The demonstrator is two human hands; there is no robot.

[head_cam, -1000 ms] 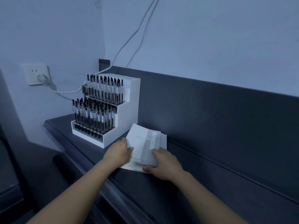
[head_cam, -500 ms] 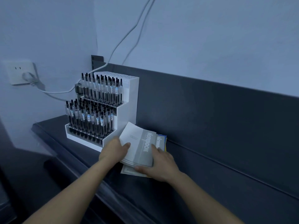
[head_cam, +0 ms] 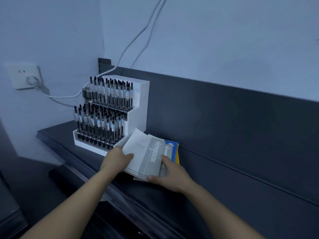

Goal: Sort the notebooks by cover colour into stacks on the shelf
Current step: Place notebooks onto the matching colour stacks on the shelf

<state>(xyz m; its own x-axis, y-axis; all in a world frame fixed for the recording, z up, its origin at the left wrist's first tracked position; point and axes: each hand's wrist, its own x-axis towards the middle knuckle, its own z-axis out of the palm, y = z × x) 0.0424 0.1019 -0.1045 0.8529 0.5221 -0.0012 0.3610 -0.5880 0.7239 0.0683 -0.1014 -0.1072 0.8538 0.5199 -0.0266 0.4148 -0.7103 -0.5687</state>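
Observation:
A pile of thin notebooks lies on the dark shelf (head_cam: pixel 215 178) beside the pen stand. On top are several grey-and-white notebooks (head_cam: pixel 146 156) with "Notebook" printed along a grey band. My left hand (head_cam: pixel 117 160) grips their left edge and lifts them, tilted. At the pile's near right corner my right hand (head_cam: pixel 170 175) has its thumb under the front edge and its fingers on the covers. Below, fanned to the right, a blue notebook (head_cam: pixel 173 147) and a yellow notebook (head_cam: pixel 177 159) show only their edges.
A white tiered pen stand (head_cam: pixel 136 114) full of black pens stands just left of the pile, touching it. Behind it are a wall socket (head_cam: pixel 25 76) with a white cable (head_cam: pixel 69 96) and the shelf's dark back panel (head_cam: pixel 241 118). The shelf's front lip (head_cam: pixel 82 163) runs below my forearms.
Both hands have lifted the grey top notebooks and drawn them left, so the blue and yellow covers beneath now show at the right. The view has drifted slightly.

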